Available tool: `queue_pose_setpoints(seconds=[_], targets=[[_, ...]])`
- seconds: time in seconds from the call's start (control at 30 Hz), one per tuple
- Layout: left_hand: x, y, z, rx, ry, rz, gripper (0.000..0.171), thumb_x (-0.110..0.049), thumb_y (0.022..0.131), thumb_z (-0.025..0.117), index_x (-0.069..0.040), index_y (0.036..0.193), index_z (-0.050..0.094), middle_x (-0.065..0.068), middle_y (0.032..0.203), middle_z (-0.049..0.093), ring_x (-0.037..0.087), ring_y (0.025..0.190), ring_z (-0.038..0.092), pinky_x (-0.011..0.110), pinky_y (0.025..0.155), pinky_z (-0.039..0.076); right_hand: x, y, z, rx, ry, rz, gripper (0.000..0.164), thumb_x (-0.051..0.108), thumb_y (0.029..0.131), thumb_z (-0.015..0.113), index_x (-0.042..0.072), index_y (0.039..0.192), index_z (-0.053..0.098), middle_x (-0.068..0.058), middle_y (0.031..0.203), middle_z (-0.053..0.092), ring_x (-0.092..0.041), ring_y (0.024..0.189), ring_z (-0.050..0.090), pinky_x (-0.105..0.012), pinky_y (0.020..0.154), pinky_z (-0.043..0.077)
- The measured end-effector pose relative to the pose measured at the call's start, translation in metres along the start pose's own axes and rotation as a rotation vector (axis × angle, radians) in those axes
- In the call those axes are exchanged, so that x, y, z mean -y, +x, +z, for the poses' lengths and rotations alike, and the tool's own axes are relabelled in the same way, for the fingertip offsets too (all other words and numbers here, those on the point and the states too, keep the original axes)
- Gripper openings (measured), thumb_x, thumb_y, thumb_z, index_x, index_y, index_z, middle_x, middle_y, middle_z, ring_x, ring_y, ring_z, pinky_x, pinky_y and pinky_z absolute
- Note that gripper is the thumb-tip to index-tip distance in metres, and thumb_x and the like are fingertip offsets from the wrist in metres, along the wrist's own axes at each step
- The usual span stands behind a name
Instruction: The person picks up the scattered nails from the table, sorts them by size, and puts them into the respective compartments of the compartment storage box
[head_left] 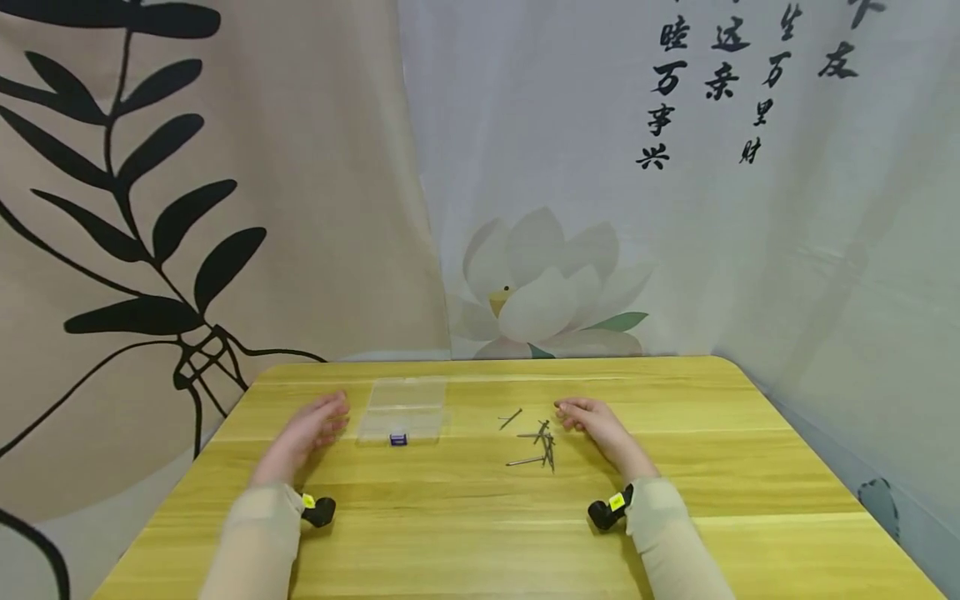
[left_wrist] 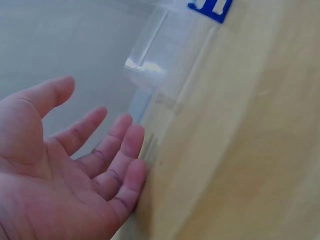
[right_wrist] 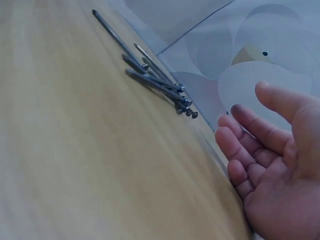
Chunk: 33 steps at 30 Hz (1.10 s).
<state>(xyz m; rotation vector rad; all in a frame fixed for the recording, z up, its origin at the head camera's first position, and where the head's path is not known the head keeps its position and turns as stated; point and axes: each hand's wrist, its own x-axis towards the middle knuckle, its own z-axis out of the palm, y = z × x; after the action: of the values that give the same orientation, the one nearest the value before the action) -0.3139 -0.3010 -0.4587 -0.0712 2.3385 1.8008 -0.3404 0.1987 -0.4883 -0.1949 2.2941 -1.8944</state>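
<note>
On the wooden table, my left hand (head_left: 315, 423) rests just left of a clear plastic box (head_left: 405, 393), its fingers loosely bent and holding nothing. The box lies with its lid folded back, and a small blue label (head_left: 398, 439) marks its front edge. In the left wrist view the palm (left_wrist: 60, 185) faces up beside the box's corner (left_wrist: 160, 55). A loose pile of metal nails (head_left: 546, 442) lies right of the box. My right hand (head_left: 596, 421) is close to the right of the pile, fingers relaxed with nothing between them, as the right wrist view of the nails (right_wrist: 155, 82) also shows.
A couple of nails (head_left: 511, 418) lie slightly apart, behind the main pile. The yellow wood-grain table (head_left: 450, 533) ends at a hanging cloth (head_left: 337, 208) printed with leaves, a lotus and writing. Each wrist wears a small black camera (head_left: 318, 511).
</note>
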Motion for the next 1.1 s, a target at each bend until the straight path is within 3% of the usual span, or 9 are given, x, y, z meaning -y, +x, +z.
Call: queue_pose_setpoints(seconds=[0.2, 0.33, 0.43, 0.67, 0.87, 0.97, 1.1], targets=[[0.008, -0.006, 0.01, 0.019, 0.103, 0.035, 0.063, -0.038, 0.102, 0.048, -0.004, 0.152, 0.028, 0.026, 0.15, 0.032, 0.042, 0.131, 0.035, 0.056, 0.105, 0.026, -0.004, 0.0, 0.004, -0.012, -0.059, -0.018, 0.043, 0.027, 0.097, 0.06, -0.004, 0.126, 0.06, -0.014, 0.106, 0.066, -0.019, 0.087, 0.059, -0.036, 0.087, 0.041], [0.012, -0.007, 0.013, 0.047, 0.092, 0.044, 0.061, -0.036, 0.101, 0.051, -0.006, 0.151, 0.032, 0.02, 0.155, 0.025, 0.043, 0.14, 0.02, 0.063, 0.109, 0.01, -0.007, 0.0, 0.006, -0.013, -0.084, -0.018, 0.041, 0.027, 0.096, 0.062, -0.002, 0.126, 0.061, -0.013, 0.107, 0.067, -0.02, 0.089, 0.06, -0.041, 0.095, 0.039], [0.014, -0.008, 0.013, 0.054, 0.091, 0.038, 0.059, -0.035, 0.101, 0.052, -0.007, 0.15, 0.034, 0.017, 0.157, 0.023, 0.04, 0.143, 0.014, 0.064, 0.109, 0.003, -0.008, 0.0, 0.007, -0.015, -0.093, -0.025, 0.042, 0.029, 0.096, 0.062, -0.001, 0.125, 0.062, -0.011, 0.104, 0.067, -0.02, 0.089, 0.059, -0.042, 0.096, 0.038], [0.014, -0.008, 0.017, 0.073, 0.131, 0.057, 0.06, -0.034, 0.101, 0.052, -0.006, 0.151, 0.034, 0.021, 0.155, 0.025, 0.042, 0.141, 0.018, 0.066, 0.107, 0.007, 0.001, -0.005, 0.005, -0.009, -0.123, -0.049, 0.039, 0.026, 0.097, 0.06, -0.001, 0.125, 0.062, -0.012, 0.095, 0.066, -0.024, 0.092, 0.06, -0.04, 0.092, 0.039], [0.012, -0.007, 0.019, 0.073, 0.139, 0.085, 0.058, -0.033, 0.102, 0.051, -0.004, 0.15, 0.034, 0.023, 0.153, 0.028, 0.042, 0.14, 0.022, 0.063, 0.109, 0.011, 0.009, -0.009, 0.002, 0.033, -0.157, -0.087, 0.034, 0.013, 0.098, 0.057, -0.007, 0.125, 0.059, -0.023, 0.115, 0.063, -0.031, 0.099, 0.058, -0.045, 0.093, 0.039], [0.011, -0.006, 0.021, 0.07, 0.141, 0.104, 0.057, -0.03, 0.102, 0.051, -0.002, 0.149, 0.035, 0.025, 0.152, 0.029, 0.042, 0.14, 0.023, 0.061, 0.11, 0.012, -0.001, -0.004, 0.002, 0.038, -0.184, -0.112, 0.032, 0.014, 0.097, 0.06, -0.004, 0.123, 0.062, -0.019, 0.119, 0.063, -0.026, 0.101, 0.059, -0.044, 0.093, 0.042], [0.013, -0.005, 0.021, 0.063, 0.161, 0.11, 0.056, -0.029, 0.102, 0.051, -0.001, 0.148, 0.035, 0.024, 0.151, 0.031, 0.042, 0.139, 0.024, 0.059, 0.11, 0.015, -0.004, -0.006, 0.003, 0.125, -0.246, -0.15, 0.028, 0.012, 0.097, 0.059, -0.003, 0.121, 0.064, -0.017, 0.121, 0.062, -0.027, 0.108, 0.058, -0.039, 0.092, 0.046]])
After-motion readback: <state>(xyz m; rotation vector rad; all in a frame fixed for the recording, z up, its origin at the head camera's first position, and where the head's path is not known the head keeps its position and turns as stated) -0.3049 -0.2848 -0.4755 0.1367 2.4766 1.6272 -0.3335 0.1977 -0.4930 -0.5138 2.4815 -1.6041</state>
